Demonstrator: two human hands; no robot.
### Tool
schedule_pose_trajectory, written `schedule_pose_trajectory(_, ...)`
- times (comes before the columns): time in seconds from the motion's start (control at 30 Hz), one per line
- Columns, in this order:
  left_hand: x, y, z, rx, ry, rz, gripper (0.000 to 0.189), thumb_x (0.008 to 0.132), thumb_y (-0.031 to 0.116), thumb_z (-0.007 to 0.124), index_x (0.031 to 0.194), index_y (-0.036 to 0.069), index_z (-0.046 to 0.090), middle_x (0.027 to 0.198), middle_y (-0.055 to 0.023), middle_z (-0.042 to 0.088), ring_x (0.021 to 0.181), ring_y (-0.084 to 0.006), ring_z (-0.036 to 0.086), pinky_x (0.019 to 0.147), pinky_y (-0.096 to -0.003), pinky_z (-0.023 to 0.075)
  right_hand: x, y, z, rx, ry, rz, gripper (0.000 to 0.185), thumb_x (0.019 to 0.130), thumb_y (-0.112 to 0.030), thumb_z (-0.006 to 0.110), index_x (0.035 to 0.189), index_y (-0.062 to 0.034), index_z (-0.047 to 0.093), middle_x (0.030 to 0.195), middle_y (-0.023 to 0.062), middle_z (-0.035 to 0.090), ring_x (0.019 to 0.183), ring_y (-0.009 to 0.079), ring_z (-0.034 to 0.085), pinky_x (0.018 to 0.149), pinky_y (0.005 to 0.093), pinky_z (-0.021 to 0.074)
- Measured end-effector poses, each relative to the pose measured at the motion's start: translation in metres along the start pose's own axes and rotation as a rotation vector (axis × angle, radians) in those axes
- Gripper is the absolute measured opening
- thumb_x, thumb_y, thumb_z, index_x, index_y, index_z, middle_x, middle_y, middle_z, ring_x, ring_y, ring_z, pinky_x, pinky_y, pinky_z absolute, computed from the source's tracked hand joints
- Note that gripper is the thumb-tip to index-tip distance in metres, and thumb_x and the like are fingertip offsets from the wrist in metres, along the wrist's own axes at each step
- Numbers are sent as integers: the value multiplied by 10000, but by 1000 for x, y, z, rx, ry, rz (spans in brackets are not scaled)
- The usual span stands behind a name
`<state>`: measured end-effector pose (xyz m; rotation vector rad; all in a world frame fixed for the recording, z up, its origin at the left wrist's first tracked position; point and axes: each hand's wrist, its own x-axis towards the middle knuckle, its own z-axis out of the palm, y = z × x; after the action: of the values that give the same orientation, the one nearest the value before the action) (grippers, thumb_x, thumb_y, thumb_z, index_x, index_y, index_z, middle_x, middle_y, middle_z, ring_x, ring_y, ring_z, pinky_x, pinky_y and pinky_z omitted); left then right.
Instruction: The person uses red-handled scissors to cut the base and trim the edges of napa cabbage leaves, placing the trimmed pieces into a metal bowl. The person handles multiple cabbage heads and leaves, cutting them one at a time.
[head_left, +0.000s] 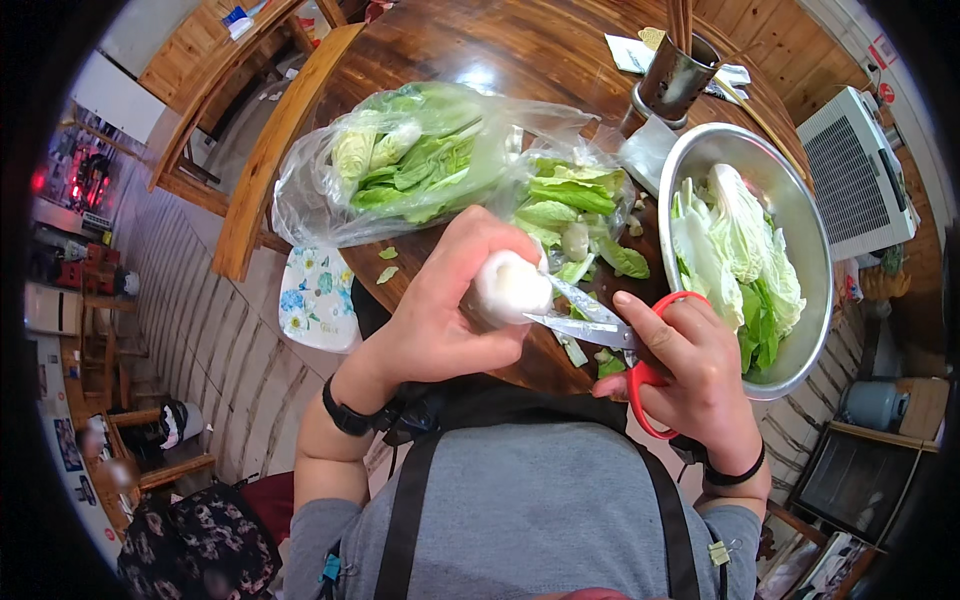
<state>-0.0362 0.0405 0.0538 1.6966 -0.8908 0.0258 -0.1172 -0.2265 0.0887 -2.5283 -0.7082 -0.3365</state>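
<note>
My left hand grips a napa cabbage, its pale cut base facing me. My right hand holds red-handled scissors by the loops, with the blades parted and their tips at the rim of that base. Beyond my left hand, a clear plastic bag holds several leafy green heads. Loose leaves and trimmings lie on clear plastic just past the cabbage. To the right, a steel basin contains pale cabbage heads and green leaves. The cabbage's far side is hidden from view.
The round wooden table has a metal chopstick holder with chopsticks at its back right. A wooden bench stands left of the table, near a floral-patterned stool seat. Small leaf scraps lie by the table's edge.
</note>
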Motion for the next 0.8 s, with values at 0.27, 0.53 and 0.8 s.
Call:
schedule_pose_trajectory(0.27, -2, -10, 8, -20, -19, -92, 487, 705, 38, 715, 1173, 71, 585, 1034, -83, 522, 961, -247, 502, 889, -320, 402, -8, 8, 7, -97, 22, 6, 714, 648, -351, 885, 1263, -43, 694, 708, 73, 550, 649, 250, 590, 582, 371, 472)
schedule_pose_trajectory(0.53, 2, -20, 23, -101, 4, -210, 488, 728, 18, 735, 1188, 89, 590, 1072, -84, 522, 994, -240, 529, 908, -317, 419, -22, 16, 18, 3, 8, 160, 684, 682, -320, 898, 1268, -40, 683, 768, 92, 596, 706, 274, 609, 636, 374, 498)
schedule_pose_trajectory(0.8, 8, -23, 34, 18, 142, -140, 473, 754, 15, 758, 1176, 60, 550, 1110, -107, 510, 1044, -264, 525, 948, -345, 426, -32, 19, 27, 111, 112, 207, 777, 662, -305, 917, 1335, -33, 642, 854, 100, 598, 816, 297, 591, 728, 394, 496)
